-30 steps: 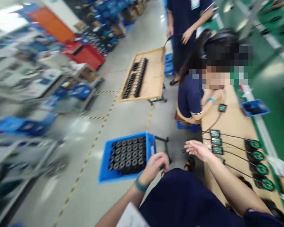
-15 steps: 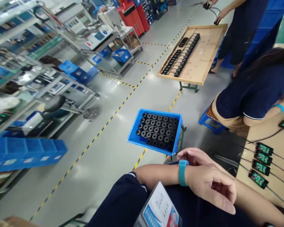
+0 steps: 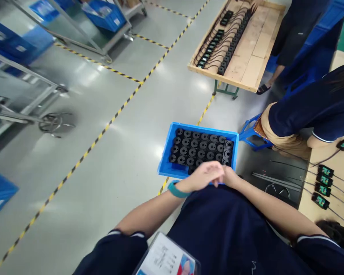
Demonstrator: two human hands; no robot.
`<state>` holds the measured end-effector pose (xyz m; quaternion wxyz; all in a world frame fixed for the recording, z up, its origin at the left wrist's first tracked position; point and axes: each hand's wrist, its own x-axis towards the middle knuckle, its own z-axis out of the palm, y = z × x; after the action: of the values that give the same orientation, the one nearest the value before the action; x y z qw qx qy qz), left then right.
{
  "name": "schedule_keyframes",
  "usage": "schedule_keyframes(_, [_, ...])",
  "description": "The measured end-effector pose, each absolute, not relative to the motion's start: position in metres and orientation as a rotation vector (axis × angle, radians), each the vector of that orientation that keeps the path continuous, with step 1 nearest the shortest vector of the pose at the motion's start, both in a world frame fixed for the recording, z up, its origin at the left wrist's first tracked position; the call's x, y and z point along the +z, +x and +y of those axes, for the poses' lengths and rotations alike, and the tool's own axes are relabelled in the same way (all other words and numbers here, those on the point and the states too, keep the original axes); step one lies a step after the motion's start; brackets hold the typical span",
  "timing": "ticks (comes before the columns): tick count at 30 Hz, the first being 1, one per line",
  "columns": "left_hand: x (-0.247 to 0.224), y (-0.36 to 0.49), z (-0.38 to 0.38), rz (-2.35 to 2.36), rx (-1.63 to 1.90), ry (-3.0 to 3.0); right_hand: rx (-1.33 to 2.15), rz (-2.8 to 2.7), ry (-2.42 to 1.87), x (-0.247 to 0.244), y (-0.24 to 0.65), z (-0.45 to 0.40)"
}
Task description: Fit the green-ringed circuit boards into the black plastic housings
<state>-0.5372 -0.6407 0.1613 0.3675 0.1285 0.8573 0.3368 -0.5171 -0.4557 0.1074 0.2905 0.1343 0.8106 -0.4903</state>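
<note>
My left hand (image 3: 208, 172), with a teal band at its wrist, is over the near edge of a blue bin (image 3: 164, 162). Its fingers are loosely bent and apart, with nothing visible in them. Close beside it, my right hand (image 3: 230, 177) is at the bin's near right corner; its fingers are mostly hidden behind the left hand. Rows of black ring-shaped parts (image 3: 194, 143), each with a centre hole, fill most of the bin. A few at the right end (image 3: 227, 153) look paler.
On the right, a workbench (image 3: 309, 191) carries small black boxes with green circuit boards (image 3: 322, 190) and cables. A seated co-worker (image 3: 318, 103) is beside it. Farther back stands a wooden-topped cart (image 3: 246, 68) with cabled parts. Striped tape (image 3: 114, 118) crosses the floor.
My view has tipped downward. My left hand has moved from across my right forearm to the bin's near edge, and my arms are no longer crossed.
</note>
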Motion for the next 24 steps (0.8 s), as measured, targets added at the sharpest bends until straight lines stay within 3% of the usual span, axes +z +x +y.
schedule_keyframes(5, [0.114, -0.556, -0.712, 2.463, 0.425, 0.177, -0.778, 2.37, -0.147, 0.073, -0.532, -0.462])
schedule_keyframes(11, [0.091, -0.542, -0.679, 2.477, 0.246, 0.146, -0.385, 2.439, -0.391, 0.055, -0.529, -0.493])
schedule_keyframes(17, [0.092, -0.527, -0.662, 2.525, -0.002, 0.253, -0.426, 2.446, -0.318, 0.073, -0.521, -0.493])
schedule_keyframes(24, [0.055, -0.534, -0.652, 2.422, 0.02, -0.071, -0.812, 2.384, -0.063, 0.065, -0.534, -0.461])
